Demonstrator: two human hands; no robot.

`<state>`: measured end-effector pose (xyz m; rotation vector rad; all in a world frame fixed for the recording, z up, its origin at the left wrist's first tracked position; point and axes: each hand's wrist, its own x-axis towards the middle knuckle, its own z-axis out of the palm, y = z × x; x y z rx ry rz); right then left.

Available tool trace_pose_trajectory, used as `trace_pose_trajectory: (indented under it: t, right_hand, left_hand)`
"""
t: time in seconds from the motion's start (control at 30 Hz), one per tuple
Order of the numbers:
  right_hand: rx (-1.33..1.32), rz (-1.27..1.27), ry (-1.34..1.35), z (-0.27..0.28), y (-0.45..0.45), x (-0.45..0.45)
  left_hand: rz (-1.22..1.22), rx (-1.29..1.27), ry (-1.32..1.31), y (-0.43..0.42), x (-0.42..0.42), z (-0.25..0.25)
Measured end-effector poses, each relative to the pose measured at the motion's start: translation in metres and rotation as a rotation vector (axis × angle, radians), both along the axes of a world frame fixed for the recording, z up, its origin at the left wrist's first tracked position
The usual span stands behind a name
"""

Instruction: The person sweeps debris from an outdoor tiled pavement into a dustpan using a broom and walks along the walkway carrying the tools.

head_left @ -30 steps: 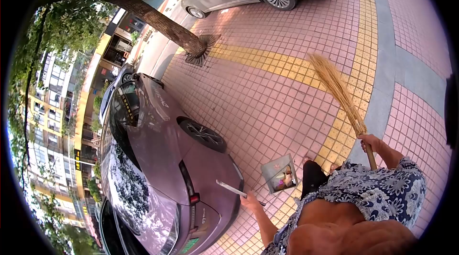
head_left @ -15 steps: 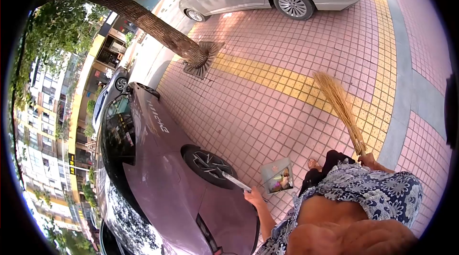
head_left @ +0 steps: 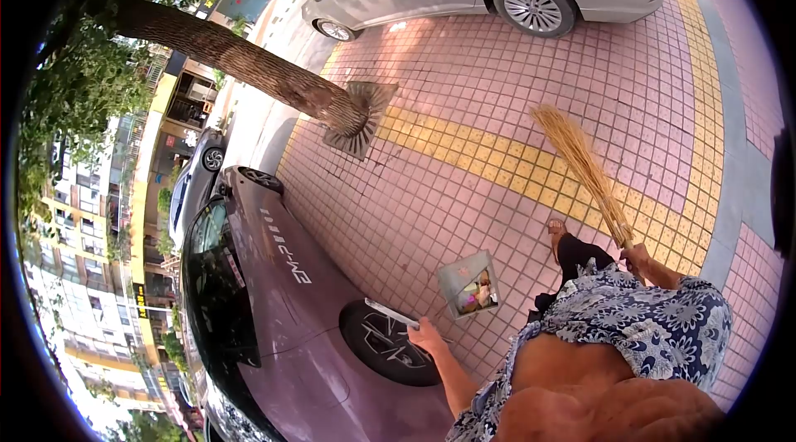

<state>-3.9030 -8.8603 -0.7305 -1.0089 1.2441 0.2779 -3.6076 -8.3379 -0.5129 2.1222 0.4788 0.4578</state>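
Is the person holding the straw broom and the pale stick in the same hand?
No, the right hand grips the straw broom, while the left hand grips the pale stick.

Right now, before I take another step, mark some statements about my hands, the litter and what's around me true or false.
1. The right hand holds the straw broom. True.
2. The left hand is empty. False: it holds a pale stick.
3. Litter lies in the grey pan. True.
4. The nearest car is white. False: the purple car is nearest.
5. The tree trunk rises from the paving. True.
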Motion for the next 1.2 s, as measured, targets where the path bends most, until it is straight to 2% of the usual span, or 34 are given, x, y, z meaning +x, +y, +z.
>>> trace_pose_trajectory:
  t: [0.1,0.17,0.23,0.33,0.43,0.63,0.73,1.03,1.1,1.13,1.2]
  right_hand:
    - [0.020,0.056,-0.010,0.003,-0.055,0.103]
    - [0.031,0.042,-0.001,-0.002,-0.077,0.167]
    - [-0.022,0.074,-0.046,-0.012,-0.107,0.227]
    - [-0.001,0.071,-0.099,-0.020,-0.144,0.304]
    - [-0.016,0.077,-0.110,-0.026,-0.166,0.371]
    - [0.002,0.040,-0.111,-0.049,-0.187,0.497]
    - [0.031,-0.003,-0.019,-0.049,-0.192,0.560]
    - [0.120,-0.132,0.060,-0.034,-0.214,0.745]
    - [0.164,-0.182,0.056,-0.043,-0.213,0.784]
    - [0.159,-0.194,0.022,-0.058,-0.211,0.799]
    - [0.180,-0.228,0.018,-0.076,-0.214,0.837]
  left_hand:
    - [0.042,-0.150,0.036,-0.059,0.071,0.048]
    - [0.058,-0.111,-0.040,-0.058,0.109,0.056]
    - [0.083,-0.132,-0.083,-0.094,0.147,0.075]
    - [0.099,-0.176,-0.067,-0.125,0.203,0.091]
    - [0.100,-0.122,-0.053,-0.140,0.269,0.088]
    - [0.037,-0.178,-0.063,-0.180,0.419,0.056]
    - [0.002,-0.141,-0.004,-0.193,0.518,0.031]
    - [-0.105,-0.068,0.080,-0.285,0.799,0.011]
    - [-0.165,-0.074,0.041,-0.293,0.856,0.011]
    - [-0.189,0.022,0.046,-0.286,0.887,0.001]
    - [-0.176,0.005,0.026,-0.310,0.938,0.012]
